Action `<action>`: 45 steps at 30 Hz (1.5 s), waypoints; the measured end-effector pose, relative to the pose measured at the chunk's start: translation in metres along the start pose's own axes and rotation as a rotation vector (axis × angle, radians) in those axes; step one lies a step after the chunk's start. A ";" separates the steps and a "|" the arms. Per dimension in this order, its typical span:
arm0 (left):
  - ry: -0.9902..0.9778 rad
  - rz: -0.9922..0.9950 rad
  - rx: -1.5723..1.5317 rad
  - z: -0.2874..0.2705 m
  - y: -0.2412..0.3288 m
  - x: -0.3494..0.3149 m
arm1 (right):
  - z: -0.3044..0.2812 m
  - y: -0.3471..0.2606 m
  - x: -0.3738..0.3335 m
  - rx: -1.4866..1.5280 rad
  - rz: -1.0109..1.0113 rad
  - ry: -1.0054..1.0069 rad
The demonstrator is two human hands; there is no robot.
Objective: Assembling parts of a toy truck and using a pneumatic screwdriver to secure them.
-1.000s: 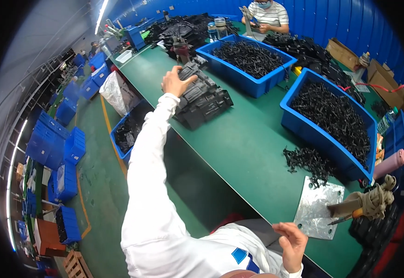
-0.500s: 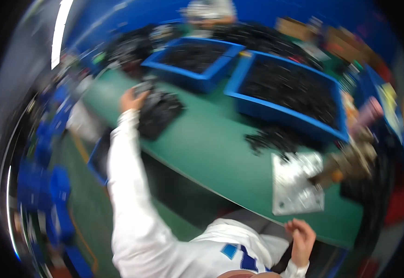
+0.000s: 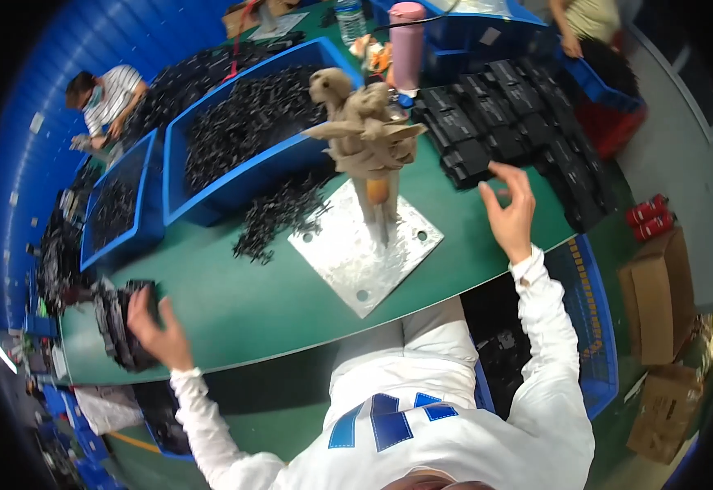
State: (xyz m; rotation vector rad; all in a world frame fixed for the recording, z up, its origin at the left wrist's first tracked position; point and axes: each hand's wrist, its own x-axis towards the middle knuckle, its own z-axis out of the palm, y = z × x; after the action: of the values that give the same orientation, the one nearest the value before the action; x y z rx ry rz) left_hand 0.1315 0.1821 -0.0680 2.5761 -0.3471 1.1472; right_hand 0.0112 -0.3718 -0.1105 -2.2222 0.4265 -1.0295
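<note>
My left hand (image 3: 160, 331) is open, its fingers spread, beside a stack of flat black plastic parts (image 3: 115, 327) at the table's left end. Whether its fingertips touch the stack I cannot tell. My right hand (image 3: 510, 214) is also open and empty, thumb and fingers apart, just short of rows of black plastic casings (image 3: 479, 114) on the right of the table. Between my hands stands a silvery square metal plate (image 3: 356, 282) with holes near its corners. From it rises a post wrapped in tan material (image 3: 373, 139).
Small black parts (image 3: 270, 220) lie loose beside a large blue bin (image 3: 178, 192) full of similar pieces. Another blue bin (image 3: 154, 175) stands farther left. A pink bottle (image 3: 406, 49) is behind the post. Co-workers (image 3: 115, 94) sit beyond the table. Cardboard boxes (image 3: 659, 294) stand at right.
The view has turned to the right. My left hand, earlier on the black stack, is now at its near side with fingers spread. My right hand has moved from the table's front edge toward the casings.
</note>
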 end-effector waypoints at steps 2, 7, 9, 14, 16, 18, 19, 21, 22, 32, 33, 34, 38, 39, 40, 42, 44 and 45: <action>-0.124 0.021 -0.099 0.014 0.046 -0.004 | 0.021 0.006 0.019 -0.069 -0.109 0.031; -0.323 -0.001 -0.420 0.066 0.114 0.002 | 0.055 0.012 0.062 -0.343 -0.260 -0.008; -0.329 0.015 -0.444 0.085 0.122 0.003 | 0.074 0.025 0.073 -0.440 -0.238 -0.044; -0.365 0.043 -0.445 0.113 0.136 0.010 | 0.091 0.035 0.090 -0.592 -0.119 -0.144; -0.395 0.090 -0.420 0.115 0.141 0.011 | 0.089 0.034 0.097 -0.573 -0.141 -0.134; -0.439 0.161 -0.392 0.116 0.146 0.012 | 0.089 0.035 0.107 -0.558 -0.014 -0.202; -0.440 0.160 -0.398 0.115 0.149 0.013 | 0.087 0.038 0.112 -0.466 0.023 -0.192; -0.399 0.333 -0.289 0.113 0.154 0.012 | 0.083 0.049 0.120 -0.206 0.056 -0.167; -0.437 0.332 -0.319 0.118 0.153 0.010 | 0.081 0.051 0.122 -0.162 0.056 -0.124; -0.394 0.441 -0.388 0.134 0.160 0.008 | -0.018 0.000 0.085 0.886 0.541 -0.095; -0.370 0.387 -0.436 0.129 0.158 0.008 | -0.026 -0.014 0.072 0.987 0.558 -0.192; -0.369 0.352 -0.475 0.123 0.160 0.009 | -0.035 0.006 0.059 1.118 0.649 -0.299; -0.299 0.029 -0.705 0.130 0.147 -0.004 | -0.050 0.005 -0.006 1.621 0.761 -0.291; -0.306 -0.023 -0.685 0.133 0.148 -0.003 | -0.054 0.016 -0.022 1.694 0.778 -0.329; -0.322 -0.040 -0.670 0.132 0.152 -0.001 | -0.056 0.010 -0.036 1.665 0.842 -0.324; -0.327 -0.028 -0.617 0.136 0.151 0.000 | -0.062 0.001 -0.063 1.529 0.899 -0.305; -0.357 -0.129 -0.588 0.137 0.157 0.002 | -0.063 -0.011 -0.085 1.539 0.868 -0.369; -0.356 -0.077 -0.612 0.139 0.157 0.005 | -0.068 -0.025 -0.092 1.543 0.910 -0.320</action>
State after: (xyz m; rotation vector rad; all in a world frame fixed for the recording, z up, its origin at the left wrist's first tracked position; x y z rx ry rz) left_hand 0.1767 -0.0143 -0.1257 2.1971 -0.5690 0.4450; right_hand -0.0990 -0.3332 -0.1120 -0.6002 0.2585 -0.2138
